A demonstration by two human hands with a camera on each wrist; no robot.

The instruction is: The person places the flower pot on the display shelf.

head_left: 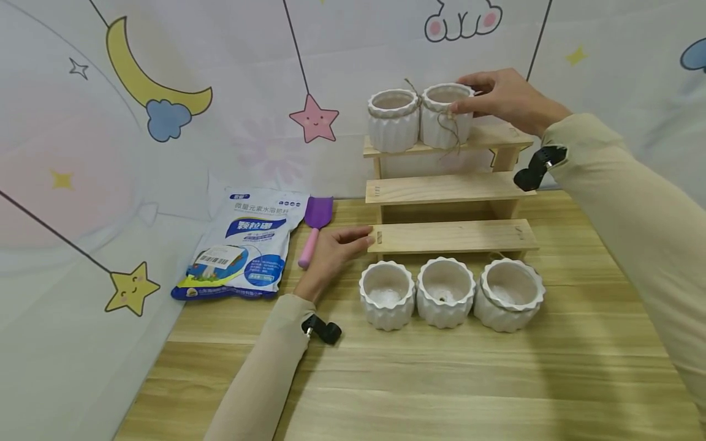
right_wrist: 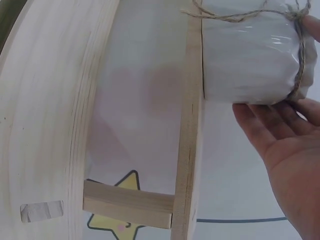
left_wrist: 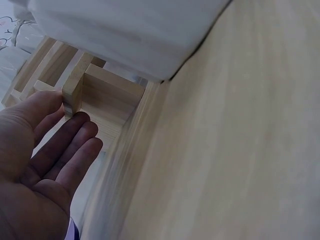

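On the top board of a three-tier wooden stand [head_left: 449,188], my right hand [head_left: 513,98] grips a white fluted flower pot [head_left: 441,125] with twine round its neck. The right wrist view has that pot [right_wrist: 250,55] standing on the board, the fingers [right_wrist: 265,125] against its side. To its left is another white pot [head_left: 393,128] with twine. My left hand [head_left: 336,251] pinches the left end of the lowest board [head_left: 452,237]; in the left wrist view the thumb [left_wrist: 42,105] and fingers meet at that board end [left_wrist: 74,92].
Three more white pots, left [head_left: 387,312], middle [head_left: 445,309] and right [head_left: 507,309], stand before the stand on the wood-grain table [head_left: 441,392]. Left of it lie a purple shovel [head_left: 318,214] and a printed fertilizer bag [head_left: 248,245]. A patterned cloth [head_left: 248,73] hangs behind.
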